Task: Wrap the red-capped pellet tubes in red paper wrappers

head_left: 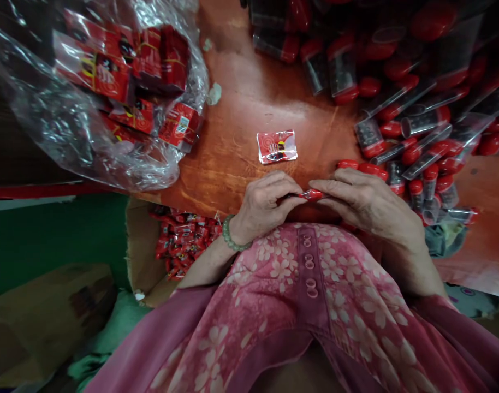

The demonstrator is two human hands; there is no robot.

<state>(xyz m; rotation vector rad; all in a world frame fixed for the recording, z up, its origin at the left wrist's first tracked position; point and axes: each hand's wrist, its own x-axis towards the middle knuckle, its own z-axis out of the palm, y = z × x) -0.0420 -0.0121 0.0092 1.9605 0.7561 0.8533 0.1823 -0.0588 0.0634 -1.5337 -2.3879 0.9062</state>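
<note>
In the head view, my left hand (268, 199), with a green bead bracelet at the wrist, pinches one end of a small red-ended plastic case (312, 194). My right hand (356, 199) grips the other end between thumb and fingers. The case is seen nearly edge-on, and the fingers cover much of it. Just beyond my hands, a small stack of red printed cards (277, 146) lies on the table. Close to my right hand begins a heap of clear plastic cases with red ends (423, 123).
A clear plastic bag (151, 174) at the far left holds bundles of red printed cards (106, 73). Below the table edge, a cardboard box (141, 251) contains many red packs (188, 237). The orange-brown table (237, 98) runs between bag and heap. Another carton (53, 322) stands lower left.
</note>
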